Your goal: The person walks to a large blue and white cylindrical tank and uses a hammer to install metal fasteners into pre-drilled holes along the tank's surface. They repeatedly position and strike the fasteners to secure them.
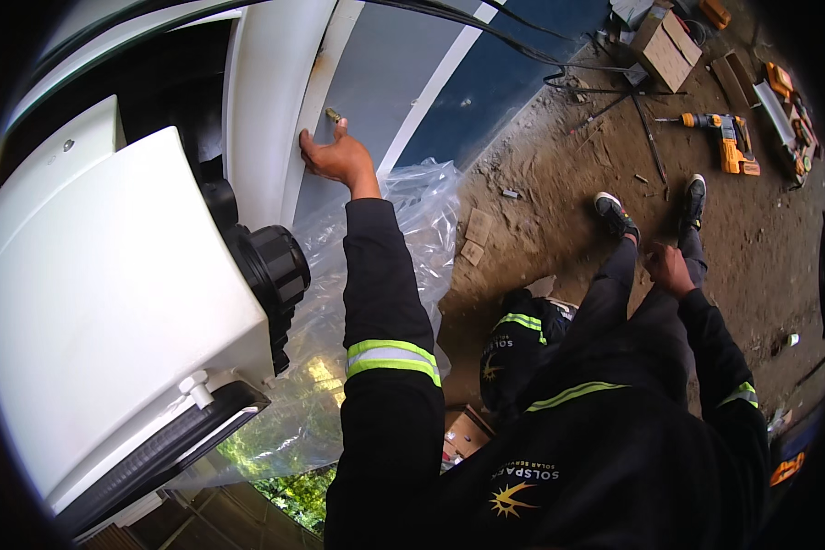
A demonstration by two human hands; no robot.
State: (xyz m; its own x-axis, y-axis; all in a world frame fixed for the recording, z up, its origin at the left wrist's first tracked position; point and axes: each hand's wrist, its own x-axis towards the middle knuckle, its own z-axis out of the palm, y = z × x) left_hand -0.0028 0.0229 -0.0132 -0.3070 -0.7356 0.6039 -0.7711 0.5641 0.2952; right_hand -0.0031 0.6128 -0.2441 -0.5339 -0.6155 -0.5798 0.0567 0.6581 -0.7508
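Jutting from the grey wall panel (390, 64), a brass-coloured bolt (333, 115) sits just above the thumb of the left hand (341, 163). Thumb and index finger are parted, with the thumb at or beside the bolt's lower end and the index finger by the pale strip; whether they touch metal, I cannot tell. The right hand (671, 270) hangs near the knee, fingers loosely curled, its contents, if any, hidden.

A bolt loose in its hole could tip or drop if pushed from below by the thumb alone — and a small part landing in the folds of the clear plastic sheet (422, 206) would be hard to find. The sheet lies close behind the left sleeve (385, 275), so it could snag on a sweep of the arm. The white metal housing (110, 275), with its black ribbed cap (280, 266), crowds the left side and could knock the elbow.

Black cables (513, 37) cross above the panel. On the dirt floor (541, 197) — uneven and littered — lie a yellow cordless drill (731, 145), bit pointing toward the wall, and a cardboard box (665, 50); a careless step could meet the drill.
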